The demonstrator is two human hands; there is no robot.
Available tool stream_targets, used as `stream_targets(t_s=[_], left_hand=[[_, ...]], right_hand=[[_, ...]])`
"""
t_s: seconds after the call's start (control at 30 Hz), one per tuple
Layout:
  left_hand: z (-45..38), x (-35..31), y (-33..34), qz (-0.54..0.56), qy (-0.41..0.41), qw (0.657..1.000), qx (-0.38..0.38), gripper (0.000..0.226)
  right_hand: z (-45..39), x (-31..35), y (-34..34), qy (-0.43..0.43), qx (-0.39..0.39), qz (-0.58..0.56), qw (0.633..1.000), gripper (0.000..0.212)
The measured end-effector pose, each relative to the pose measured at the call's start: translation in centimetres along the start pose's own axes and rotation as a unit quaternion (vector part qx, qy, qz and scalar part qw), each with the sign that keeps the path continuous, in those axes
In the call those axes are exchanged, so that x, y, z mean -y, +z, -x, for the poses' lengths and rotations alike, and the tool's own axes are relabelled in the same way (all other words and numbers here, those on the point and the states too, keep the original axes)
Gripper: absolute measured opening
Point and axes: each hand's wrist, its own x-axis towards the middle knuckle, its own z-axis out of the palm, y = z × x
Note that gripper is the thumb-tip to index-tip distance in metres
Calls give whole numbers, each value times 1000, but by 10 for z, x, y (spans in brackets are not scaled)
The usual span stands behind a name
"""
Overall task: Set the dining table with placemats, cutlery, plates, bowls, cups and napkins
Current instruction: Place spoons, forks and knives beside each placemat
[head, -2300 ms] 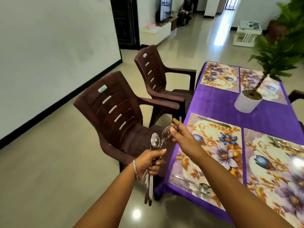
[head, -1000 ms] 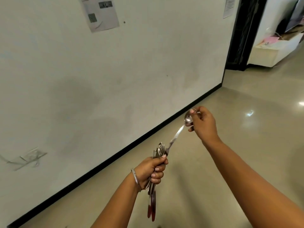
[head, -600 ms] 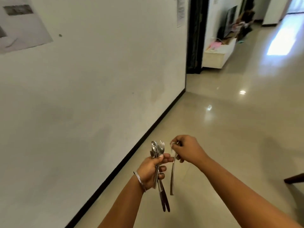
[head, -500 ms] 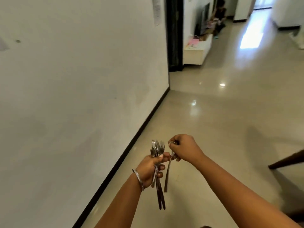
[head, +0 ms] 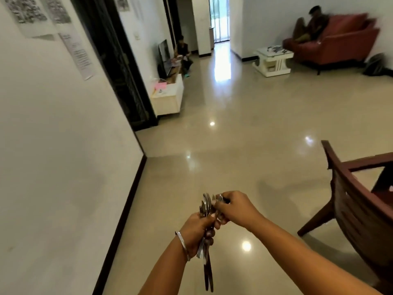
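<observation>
Between our curled fingers, the right hand [head: 235, 208] now pinches a utensil against the left hand's [head: 196, 229] clamped bundle of steel cutlery [head: 206, 211], the table out of view.

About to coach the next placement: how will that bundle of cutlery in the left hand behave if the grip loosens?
The cutlery bundle looks like smooth polished metal, so pieces would probably slip past each other. The handles hang loose below the left hand, so it may fan out. The right hand pinching at the tops probably steadies it.
</observation>
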Motion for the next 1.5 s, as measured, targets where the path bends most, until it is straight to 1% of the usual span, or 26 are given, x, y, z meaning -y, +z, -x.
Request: stream_targets(t_s=[0.1, 0.2, 0.23, 0.3, 0.37, 0.47, 0.63, 0.77, 0.87, 0.97, 1.03, 1.1, 1.2, 1.27, 1.33, 1.4, 1.5], left_hand=[[-79, -52, 17, -19, 26, 999, -13, 24], [-142, -88, 33, 23, 28, 999, -25, 24], [-162, -98, 36, 33, 27, 999, -25, 23], [-201, -122, 43, 20, 27, 999, -24, 25], [-251, -145, 53, 3, 24, 1000, -17, 25], [-326, -174, 68, 26, 11, 1000, 7, 21], [-468, -236, 92, 53, -21, 995, 76, 19], [-575, -297, 113, 13, -46, 992, 116, 20], [-648, -345, 155, -26, -61, 984, 165, 23], [-699, -374, 207, -70, -83, 967, 231, 33], [-728, -381, 249, -97, -93, 951, 277, 46], [-749, -384, 292, -116, -103, 939, 307, 54], [-780, -378, 366, -145, -109, 920, 346, 49], [-795, -375, 413, -176, -109, 906, 368, 44], [-806, -372, 464, -210, -113, 885, 400, 44], [-819, -371, 514, -232, -116, 866, 428, 47], [-831, -375, 584, -248, -112, 844, 463, 50]], right_hand=[[-70, 6, -49, -2, -18, -11, 1000, 19], [-129, 10, -89, 19, -19, -73, 997, 8], [-147, 10, -101, 25, -19, -98, 995, 8], [-181, 10, -126, 34, -35, -147, 988, 13], [-221, 5, -155, 39, -75, -192, 978, 16], [-279, -8, -199, 50, -143, -239, 959, 17], [-383, -19, -268, 63, -197, -308, 929, 17], [-459, -15, -330, 80, -251, -336, 905, 18], [-506, -18, -391, 93, -304, -325, 891, 20], [-527, -32, -438, 111, -359, -360, 854, 16], [-534, -49, -467, 118, -395, -385, 825, 11], [-537, -66, -496, 125, -422, -397, 806, 10], [-536, -97, -551, 120, -476, -413, 767, 16], [-527, -114, -588, 113, -520, -431, 729, 20], [-514, -137, -628, 100, -561, -461, 680, 22], [-501, -158, -667, 85, -594, -482, 639, 21], [-486, -178, -718, 64, -641, -477, 598, 18]])
